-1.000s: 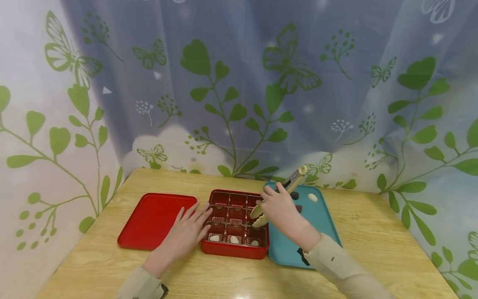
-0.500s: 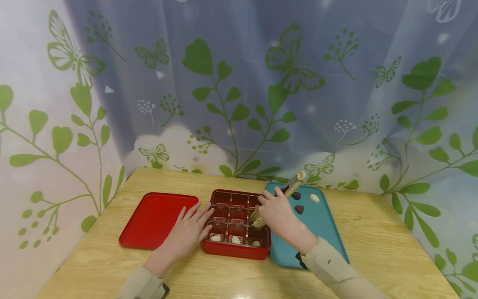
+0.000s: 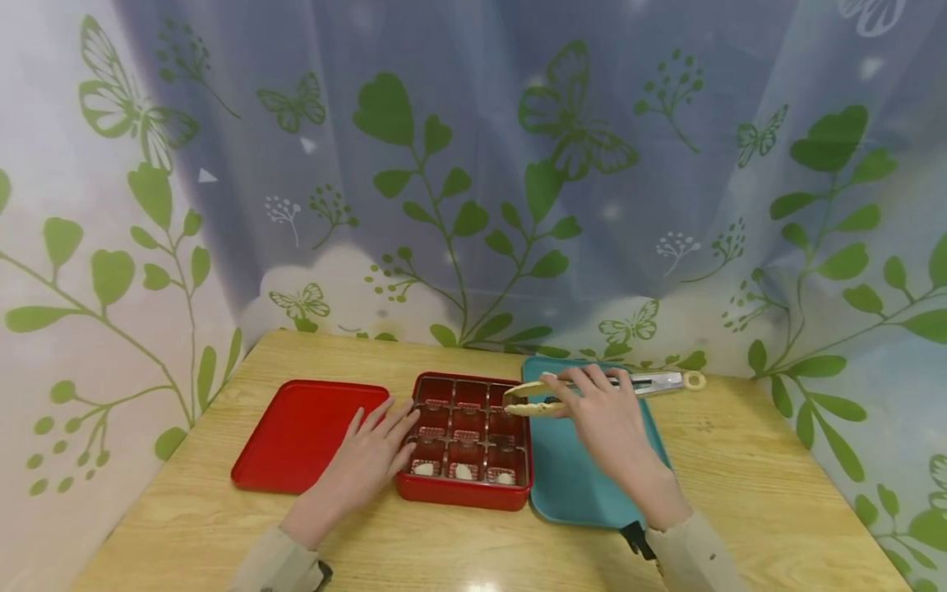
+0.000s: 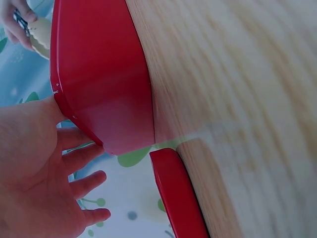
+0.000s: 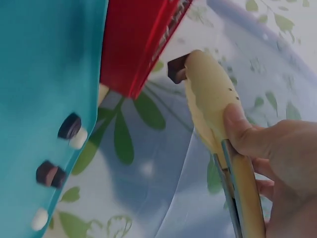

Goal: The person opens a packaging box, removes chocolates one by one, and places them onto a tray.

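My right hand (image 3: 607, 411) grips a pair of tongs (image 3: 533, 399) with cream scalloped tips and metal arms, above the teal tray (image 3: 584, 485). The tips reach over the right rim of the red box (image 3: 466, 495). In the right wrist view a dark brown faceted piece (image 5: 177, 68), like a chocolate, shows at the tip end of the tongs. Inside the box are clear compartments; its front row holds white pieces (image 3: 464, 473). My left hand (image 3: 373, 448) lies with spread, straight fingers along the box's left side, thumb side (image 4: 47, 106) against its wall.
A flat red lid (image 3: 311, 436) lies left of the box. On the tray, the right wrist view shows dark pieces (image 5: 70, 126) and white pieces (image 5: 39, 219). Behind the wooden table (image 3: 444, 551) hangs a curtain (image 3: 473, 205) printed with leaves and butterflies.
The tongs, earlier angled down into the box's right column, have lifted and swung level, with the right hand moving right over the tray. The left hand keeps its place.
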A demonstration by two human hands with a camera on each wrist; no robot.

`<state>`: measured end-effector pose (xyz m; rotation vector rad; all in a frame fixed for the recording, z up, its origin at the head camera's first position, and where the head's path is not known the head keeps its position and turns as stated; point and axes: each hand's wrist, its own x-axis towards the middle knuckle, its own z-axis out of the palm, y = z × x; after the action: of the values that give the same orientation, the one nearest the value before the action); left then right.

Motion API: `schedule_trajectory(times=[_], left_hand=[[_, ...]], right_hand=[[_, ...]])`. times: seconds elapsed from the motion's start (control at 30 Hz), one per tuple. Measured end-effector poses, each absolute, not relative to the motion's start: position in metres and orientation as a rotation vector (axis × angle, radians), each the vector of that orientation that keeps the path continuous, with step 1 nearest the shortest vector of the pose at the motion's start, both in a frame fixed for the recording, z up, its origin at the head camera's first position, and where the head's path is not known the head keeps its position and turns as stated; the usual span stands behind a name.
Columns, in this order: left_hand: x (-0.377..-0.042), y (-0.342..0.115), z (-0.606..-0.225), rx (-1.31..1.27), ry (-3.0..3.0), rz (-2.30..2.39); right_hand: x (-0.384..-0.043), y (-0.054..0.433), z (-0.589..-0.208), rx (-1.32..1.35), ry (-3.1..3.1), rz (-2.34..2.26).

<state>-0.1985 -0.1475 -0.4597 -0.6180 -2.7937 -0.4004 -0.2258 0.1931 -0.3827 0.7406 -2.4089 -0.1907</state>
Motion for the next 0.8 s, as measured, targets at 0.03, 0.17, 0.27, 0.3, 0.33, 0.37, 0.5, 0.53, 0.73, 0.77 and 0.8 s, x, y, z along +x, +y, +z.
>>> schedule_trajectory(times=[0.03, 0.17, 0.27, 0.3, 0.33, 0.37, 0.5, 0.53, 0.73, 0.77, 0.8], left_hand=[[-0.198, -0.148, -0.460, -0.617, -2.794, -0.399], [-0.197, -0.147, -0.458, -0.615, -2.793, -0.408], [-0.196, -0.147, -0.456, -0.616, -2.796, -0.421], [-0.196, -0.146, -0.455, -0.615, -2.796, -0.421], [-0.195, -0.146, -0.455, -0.614, -2.796, -0.417], [-0.195, -0.146, -0.455, -0.614, -2.795, -0.415], [-0.195, -0.146, -0.455, -0.615, -2.787, -0.409], [-0.195, -0.146, -0.455, -0.616, -2.787, -0.412], [-0.194, -0.146, -0.454, -0.609, -2.805, -0.423], [-0.194, -0.146, -0.454, -0.608, -2.807, -0.421], [-0.194, -0.146, -0.454, -0.607, -2.807, -0.422]], right_hand=[[-0.226, 0.198, -0.382, 0.718, -2.398, -0.161], [-0.228, 0.218, -0.380, 0.637, -2.332, -0.078], [-0.231, 0.235, -0.381, 0.580, -2.279, -0.051], [-0.232, 0.241, -0.381, 0.559, -2.268, -0.047], [-0.233, 0.247, -0.381, 0.542, -2.260, -0.038], [-0.234, 0.252, -0.380, 0.525, -2.256, -0.032], [-0.237, 0.275, -0.380, 0.449, -2.275, -0.016], [-0.238, 0.281, -0.380, 0.428, -2.291, -0.012], [-0.242, 0.307, -0.386, 0.341, -2.432, -0.027], [-0.242, 0.310, -0.388, 0.333, -2.455, -0.027], [-0.243, 0.312, -0.390, 0.325, -2.477, -0.033]])
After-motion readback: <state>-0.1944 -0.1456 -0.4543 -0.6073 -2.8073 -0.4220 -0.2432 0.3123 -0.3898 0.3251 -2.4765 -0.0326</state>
